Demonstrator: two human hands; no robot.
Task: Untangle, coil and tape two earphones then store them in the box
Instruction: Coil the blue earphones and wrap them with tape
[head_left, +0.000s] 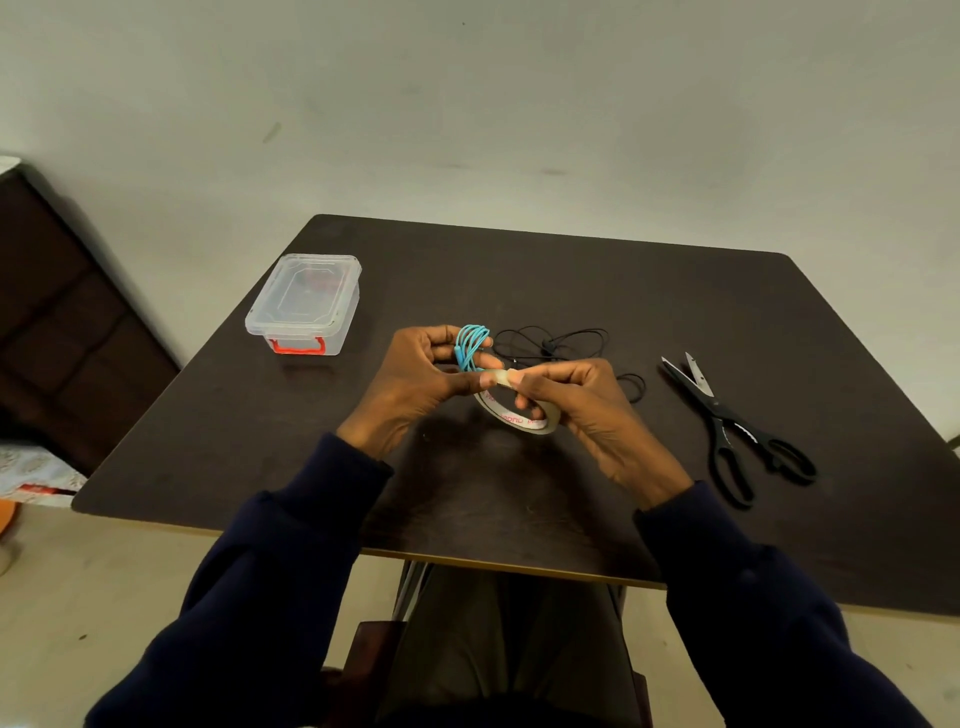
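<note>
Taping step on earphone one of two, by the look of it. The coiled turquoise earphone cable (471, 345) is held bunched in the left hand (410, 384), fingers curled round it, just above and left of the roll of clear tape with red print (519, 418). That roll is gripped by the right hand (582, 410), and the free end seems to be pinched where the two thumbs meet, right at the bottom of the coil.

To get it done well:
- The loops should be kept squeezed flat so nothing springs out.
- Only a short strip needs pulling.
- The strip should be wrapped snug round the waist of the bundle and stuck onto itself, not onto the earbuds.

The black-handled metal scissors (727, 421) lie well right of the roll for the cut. The loose black earphone cable (556, 345) lies just behind the roll on the dark brown wooden table (467, 493). The clear plastic box with a red latch (304, 301) sits well to the roll's left, lid on, so it'll need opening later.
</note>
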